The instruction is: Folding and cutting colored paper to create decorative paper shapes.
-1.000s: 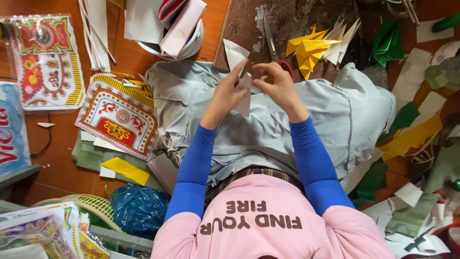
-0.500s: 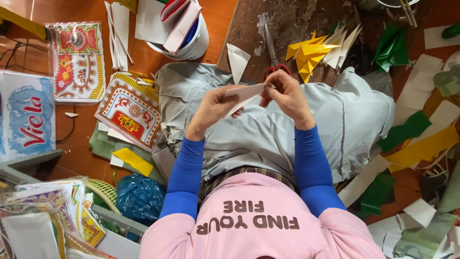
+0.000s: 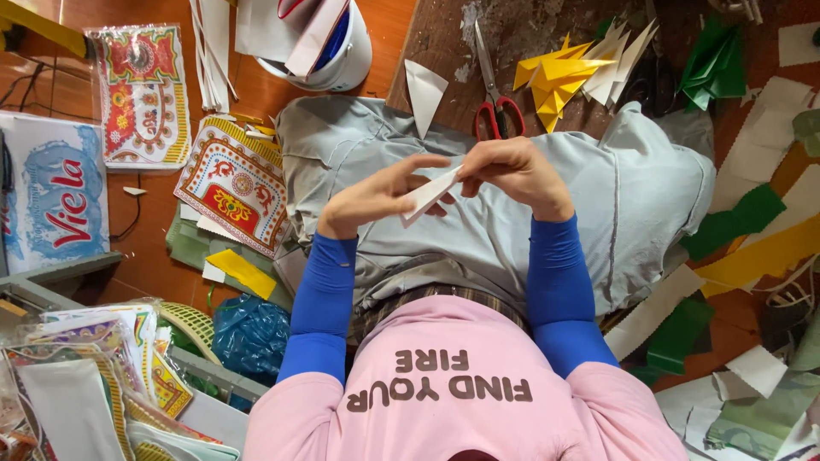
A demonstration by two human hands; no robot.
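Head view: left hand [image 3: 376,198] and right hand [image 3: 515,173] both pinched on small folded white paper strip [image 3: 430,194], held above grey-trousered lap [image 3: 598,196]. Red-handled scissors [image 3: 494,90] and yellow folded paper shapes [image 3: 553,81] lying beyond on brown tabletop [image 3: 444,43].

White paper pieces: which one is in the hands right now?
The folded white strip, pinched between left hand and right hand above the lap. The white triangle lies untouched beside the red-handled scissors.
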